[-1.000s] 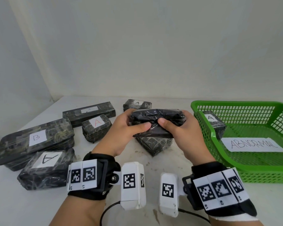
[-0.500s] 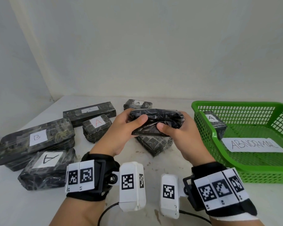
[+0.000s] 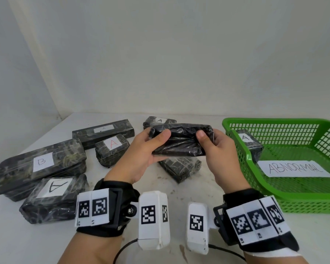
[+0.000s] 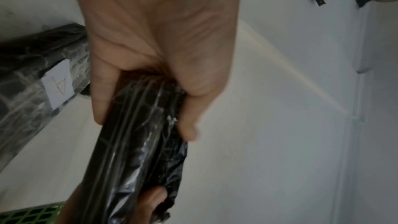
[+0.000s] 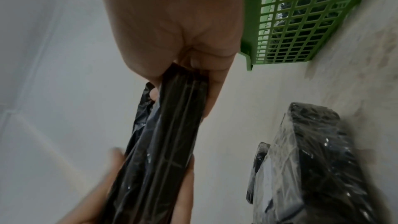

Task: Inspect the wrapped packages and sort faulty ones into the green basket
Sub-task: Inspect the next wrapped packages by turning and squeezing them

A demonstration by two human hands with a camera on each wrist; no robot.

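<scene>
A black plastic-wrapped package [image 3: 181, 142] is held above the table between both hands. My left hand [image 3: 141, 155] grips its left end, thumb on the near face. My right hand [image 3: 215, 149] grips its right end the same way. No label shows on the side facing me. In the left wrist view the package [image 4: 140, 142] runs away from the palm, and in the right wrist view the same package [image 5: 163, 142] does likewise. The green basket [image 3: 286, 197] stands at the right with an "ABNORMAL" sheet [image 3: 295, 168] and one package marked A [image 3: 248, 143] inside.
Below the hands lies another wrapped package [image 3: 181, 166]. Left of them sit a large box marked B [image 3: 40, 164], two packages marked A [image 3: 53, 197] [image 3: 111, 147], and a long box [image 3: 103, 132]. One more A package [image 3: 158, 121] sits behind the held one.
The held package has been turned and lifted slightly; both thumbs have slid apart toward its ends. The packages on the table have not moved.
</scene>
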